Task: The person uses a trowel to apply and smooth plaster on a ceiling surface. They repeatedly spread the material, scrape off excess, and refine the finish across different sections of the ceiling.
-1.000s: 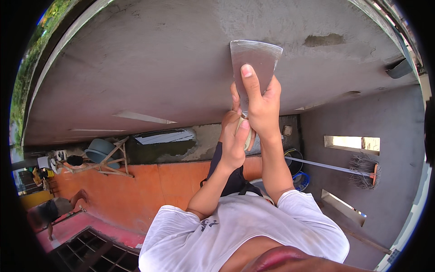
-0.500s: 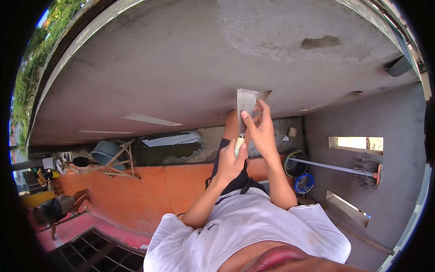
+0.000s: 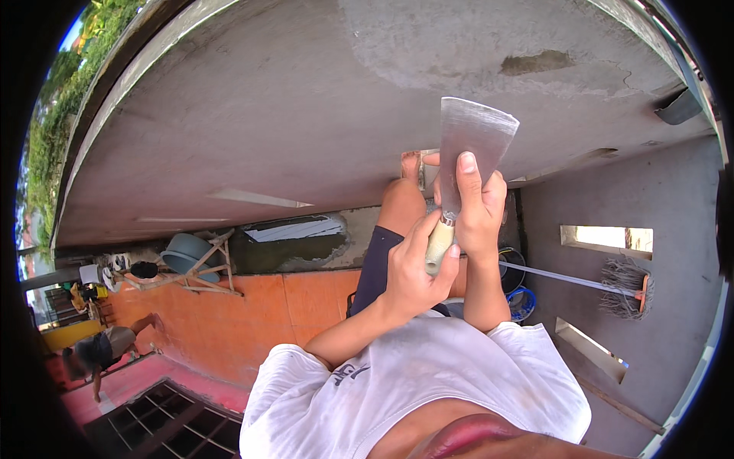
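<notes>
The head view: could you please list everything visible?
Scraper: one, grey blade, pale handle, in both hands
Main wall: one, grey, ahead
Side wall: one, grey, right
Wall patch: one, dark, upper right
Mop: one, grey strings, right
Black bucket: one, black, right of the forearms
Blue bucket: one, blue, beside it
Wooden stand: one, brown, left
Basin: one, grey-blue, at the stand
Floor: one, orange, left
Co-worker: one, dark top, far left
Greenery: uncountable, green, upper left
Other far-left items: too small to tell
Shirt: one, white, lower centre
Left hand: one, bare, on the handle
Right hand: one, bare, on the blade
</notes>
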{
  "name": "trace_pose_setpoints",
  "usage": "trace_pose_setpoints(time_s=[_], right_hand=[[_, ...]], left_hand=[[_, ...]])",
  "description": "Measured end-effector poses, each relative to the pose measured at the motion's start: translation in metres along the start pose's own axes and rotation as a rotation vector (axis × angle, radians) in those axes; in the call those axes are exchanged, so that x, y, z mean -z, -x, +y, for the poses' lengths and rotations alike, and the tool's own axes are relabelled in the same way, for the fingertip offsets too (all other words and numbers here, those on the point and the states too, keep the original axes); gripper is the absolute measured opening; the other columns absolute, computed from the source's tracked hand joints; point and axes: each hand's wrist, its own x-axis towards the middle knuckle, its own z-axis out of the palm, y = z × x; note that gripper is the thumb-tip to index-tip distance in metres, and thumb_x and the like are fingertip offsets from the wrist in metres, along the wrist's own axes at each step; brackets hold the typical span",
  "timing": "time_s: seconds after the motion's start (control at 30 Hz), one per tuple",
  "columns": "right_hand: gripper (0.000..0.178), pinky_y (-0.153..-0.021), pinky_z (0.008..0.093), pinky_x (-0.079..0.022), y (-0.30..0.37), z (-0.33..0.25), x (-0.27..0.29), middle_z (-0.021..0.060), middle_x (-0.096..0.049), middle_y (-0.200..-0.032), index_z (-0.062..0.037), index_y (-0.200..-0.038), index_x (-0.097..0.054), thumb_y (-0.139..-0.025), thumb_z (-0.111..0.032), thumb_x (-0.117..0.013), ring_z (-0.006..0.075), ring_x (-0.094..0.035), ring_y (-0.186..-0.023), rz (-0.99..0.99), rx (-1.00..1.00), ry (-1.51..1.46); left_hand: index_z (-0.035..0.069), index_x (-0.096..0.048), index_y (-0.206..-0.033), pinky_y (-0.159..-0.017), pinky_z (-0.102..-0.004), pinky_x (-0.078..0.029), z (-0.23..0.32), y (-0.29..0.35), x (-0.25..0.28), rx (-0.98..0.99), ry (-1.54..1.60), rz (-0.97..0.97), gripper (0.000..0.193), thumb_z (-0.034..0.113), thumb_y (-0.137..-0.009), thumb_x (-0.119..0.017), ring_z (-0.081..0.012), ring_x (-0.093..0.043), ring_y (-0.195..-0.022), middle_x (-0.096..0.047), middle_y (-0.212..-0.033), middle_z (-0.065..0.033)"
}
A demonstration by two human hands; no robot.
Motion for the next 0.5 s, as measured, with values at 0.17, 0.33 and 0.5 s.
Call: trace_pose_setpoints(time_s=[0.17,0.33,0.5], right_hand=[[0.05,-0.046,0.0244,-0.036,-0.021,0.012,-0.019,0.0023,-0.058,-0.062,0.0025,-0.089,-0.073,-0.105,-0.041,-0.053,0.0069,-0.05,-0.051,0.0,-0.08,-0.16],[0.051,-0.047,0.0248,-0.038,-0.025,0.02,-0.028,0.0017,-0.059,-0.06,0.0027,-0.085,-0.072,-0.105,-0.041,-0.053,0.0074,-0.053,-0.05,0.042,-0.058,-0.135],[0.052,-0.046,0.0252,-0.04,-0.026,0.025,-0.038,0.0036,-0.062,-0.06,0.0023,-0.083,-0.071,-0.105,-0.041,-0.053,0.008,-0.054,-0.049,0.043,-0.037,-0.194]], left_hand=[[-0.007,-0.049,-0.125,-0.064,-0.0335,-0.052,-0.016,-0.008,-0.003,0.118,0.148,0.046,0.039,0.014,-0.095,-0.061,-0.0219,-0.066,-0.071,-0.066,-0.087,-0.017],[-0.007,-0.05,-0.123,-0.065,-0.0327,-0.049,-0.032,-0.012,0.005,0.084,0.082,0.053,0.037,0.017,-0.096,-0.058,-0.0197,-0.062,-0.072,-0.064,-0.086,-0.0144],[-0.008,-0.051,-0.121,-0.061,-0.0322,-0.049,-0.038,-0.008,0.015,0.134,0.11,0.046,0.036,0.015,-0.094,-0.059,-0.0201,-0.063,-0.067,-0.064,-0.079,-0.0148]])
